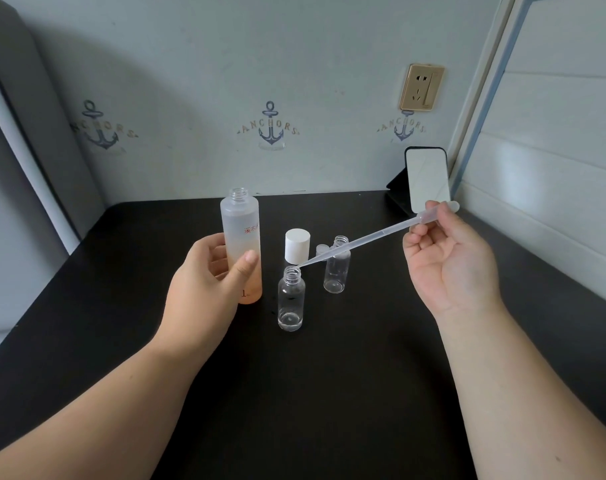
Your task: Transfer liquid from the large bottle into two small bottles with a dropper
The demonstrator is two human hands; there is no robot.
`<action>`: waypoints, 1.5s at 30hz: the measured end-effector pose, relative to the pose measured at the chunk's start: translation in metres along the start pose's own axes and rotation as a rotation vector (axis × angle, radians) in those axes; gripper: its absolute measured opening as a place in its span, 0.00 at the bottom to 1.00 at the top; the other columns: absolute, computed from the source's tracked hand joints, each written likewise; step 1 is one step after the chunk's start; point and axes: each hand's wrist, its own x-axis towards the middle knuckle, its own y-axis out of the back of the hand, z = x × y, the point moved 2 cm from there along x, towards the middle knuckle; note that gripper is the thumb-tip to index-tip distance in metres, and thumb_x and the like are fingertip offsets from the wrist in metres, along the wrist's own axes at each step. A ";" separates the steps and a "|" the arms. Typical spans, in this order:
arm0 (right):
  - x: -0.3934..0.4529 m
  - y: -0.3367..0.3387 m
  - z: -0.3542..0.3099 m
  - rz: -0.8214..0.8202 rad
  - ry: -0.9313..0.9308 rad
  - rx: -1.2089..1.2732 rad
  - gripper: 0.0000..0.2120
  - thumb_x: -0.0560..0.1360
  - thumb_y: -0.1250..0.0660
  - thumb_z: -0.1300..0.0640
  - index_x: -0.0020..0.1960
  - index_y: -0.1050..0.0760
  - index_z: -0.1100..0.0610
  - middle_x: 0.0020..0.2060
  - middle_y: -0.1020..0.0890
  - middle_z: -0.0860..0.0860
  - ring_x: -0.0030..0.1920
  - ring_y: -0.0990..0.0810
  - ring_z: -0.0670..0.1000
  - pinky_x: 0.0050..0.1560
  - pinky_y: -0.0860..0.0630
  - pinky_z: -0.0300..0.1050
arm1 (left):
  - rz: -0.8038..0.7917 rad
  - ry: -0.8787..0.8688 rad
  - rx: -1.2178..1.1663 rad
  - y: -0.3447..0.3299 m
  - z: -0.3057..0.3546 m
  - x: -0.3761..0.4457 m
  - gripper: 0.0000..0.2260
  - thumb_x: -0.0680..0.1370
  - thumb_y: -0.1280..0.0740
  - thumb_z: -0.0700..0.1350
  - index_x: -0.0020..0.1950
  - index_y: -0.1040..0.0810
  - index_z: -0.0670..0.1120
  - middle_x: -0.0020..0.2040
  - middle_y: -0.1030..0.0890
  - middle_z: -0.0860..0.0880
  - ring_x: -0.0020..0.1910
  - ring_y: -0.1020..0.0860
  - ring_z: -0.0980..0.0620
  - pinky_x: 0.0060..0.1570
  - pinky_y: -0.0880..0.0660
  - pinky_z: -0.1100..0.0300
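Liquid for the transfer sits in the large bottle (pixel 241 247), uncapped and upright left of the frame's centre on the black table (pixel 329 393), with the left hand (pixel 208 275) curled round its lower half. Just right of it stands the nearer small bottle (pixel 291 299), open, a little liquid at its bottom; the dropper (pixel 363 237) slants down so that its tip rests at that bottle's mouth. Behind are a white cap (pixel 297 245) and the second small bottle (pixel 336 266), which looks empty. At the right, the right hand (pixel 450 265) pinches the dropper's bulb end at the fingertips, far from the tip. That long reach could let the tip wander off the narrow mouth and drip on the table, or nudge the light, unheld bottle over. A hard squeeze might also splash.
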 end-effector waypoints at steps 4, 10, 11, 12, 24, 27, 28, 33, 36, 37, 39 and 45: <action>0.001 0.001 0.001 -0.012 -0.006 -0.009 0.07 0.79 0.32 0.61 0.46 0.16 0.61 0.35 0.19 0.52 0.34 0.23 0.48 0.38 0.24 0.39 | 0.224 -0.159 -0.035 0.015 0.009 -0.010 0.11 0.80 0.34 0.56 0.62 0.27 0.57 0.51 0.23 0.62 0.50 0.23 0.67 0.47 0.27 0.65; 0.003 0.003 0.002 -0.016 -0.009 0.001 0.06 0.77 0.31 0.61 0.52 0.19 0.62 0.36 0.18 0.52 0.34 0.22 0.48 0.39 0.24 0.39 | 0.048 -0.413 0.113 0.006 0.025 -0.028 0.06 0.80 0.33 0.55 0.54 0.22 0.55 0.42 0.20 0.58 0.39 0.21 0.53 0.37 0.23 0.62; 0.004 0.003 0.002 -0.019 -0.011 0.001 0.06 0.77 0.31 0.61 0.51 0.19 0.62 0.36 0.18 0.52 0.34 0.22 0.48 0.39 0.24 0.39 | -0.008 -0.421 0.148 0.003 0.027 -0.029 0.10 0.79 0.33 0.59 0.55 0.21 0.55 0.42 0.20 0.60 0.38 0.22 0.53 0.37 0.25 0.63; 0.004 0.003 0.002 -0.021 -0.011 0.000 0.05 0.77 0.31 0.61 0.51 0.18 0.62 0.37 0.18 0.52 0.35 0.22 0.48 0.39 0.24 0.39 | -0.059 -0.422 0.189 0.000 0.027 -0.029 0.14 0.78 0.34 0.62 0.56 0.20 0.55 0.43 0.20 0.62 0.37 0.22 0.53 0.37 0.25 0.64; 0.004 0.001 0.003 -0.038 0.015 -0.042 0.05 0.76 0.30 0.61 0.48 0.16 0.60 0.36 0.19 0.52 0.34 0.22 0.48 0.38 0.24 0.39 | -0.320 -0.361 0.387 -0.021 0.010 -0.021 0.17 0.72 0.30 0.63 0.59 0.25 0.62 0.41 0.22 0.69 0.42 0.22 0.64 0.34 0.29 0.72; 0.003 0.000 0.001 -0.032 0.010 -0.036 0.05 0.76 0.30 0.62 0.45 0.15 0.59 0.36 0.19 0.52 0.34 0.23 0.47 0.38 0.24 0.39 | -0.319 -0.399 0.367 -0.019 0.014 -0.022 0.15 0.72 0.30 0.61 0.58 0.27 0.66 0.47 0.23 0.73 0.42 0.22 0.63 0.34 0.28 0.72; 0.002 0.000 0.001 -0.029 0.008 -0.036 0.05 0.76 0.30 0.62 0.45 0.14 0.59 0.36 0.19 0.52 0.34 0.23 0.47 0.38 0.24 0.39 | -0.316 -0.411 0.365 -0.019 0.015 -0.022 0.15 0.73 0.29 0.59 0.58 0.27 0.66 0.47 0.24 0.74 0.41 0.22 0.63 0.35 0.28 0.72; 0.003 -0.001 0.002 -0.005 0.001 -0.080 0.03 0.75 0.29 0.61 0.45 0.16 0.59 0.34 0.20 0.50 0.31 0.26 0.47 0.35 0.27 0.37 | -0.294 -0.411 0.350 -0.019 0.011 -0.022 0.15 0.73 0.26 0.54 0.58 0.22 0.60 0.47 0.23 0.70 0.41 0.22 0.61 0.43 0.27 0.71; 0.003 0.000 0.002 0.002 -0.014 -0.103 0.03 0.76 0.29 0.61 0.45 0.18 0.59 0.34 0.20 0.49 0.29 0.30 0.46 0.33 0.30 0.37 | -0.295 -0.412 0.347 -0.019 0.010 -0.021 0.16 0.73 0.26 0.54 0.60 0.21 0.60 0.46 0.23 0.71 0.42 0.22 0.60 0.44 0.27 0.72; 0.003 0.000 0.002 0.002 -0.020 -0.102 0.03 0.76 0.29 0.61 0.44 0.18 0.59 0.34 0.20 0.49 0.29 0.31 0.46 0.33 0.31 0.37 | -0.298 -0.410 0.346 -0.019 0.010 -0.021 0.16 0.73 0.26 0.54 0.61 0.21 0.59 0.46 0.23 0.71 0.42 0.22 0.61 0.45 0.28 0.72; 0.003 0.000 0.002 -0.003 -0.029 -0.098 0.05 0.77 0.30 0.62 0.43 0.17 0.59 0.34 0.20 0.49 0.28 0.31 0.46 0.32 0.32 0.36 | -0.300 -0.406 0.341 -0.020 0.008 -0.021 0.17 0.73 0.26 0.54 0.61 0.21 0.59 0.46 0.23 0.71 0.42 0.22 0.61 0.46 0.28 0.73; 0.002 0.001 0.002 0.003 -0.035 -0.086 0.06 0.77 0.31 0.64 0.42 0.18 0.60 0.34 0.20 0.50 0.27 0.32 0.46 0.30 0.33 0.36 | -0.306 -0.406 0.315 -0.020 0.008 -0.021 0.16 0.73 0.27 0.57 0.59 0.25 0.65 0.49 0.24 0.73 0.46 0.21 0.62 0.47 0.27 0.73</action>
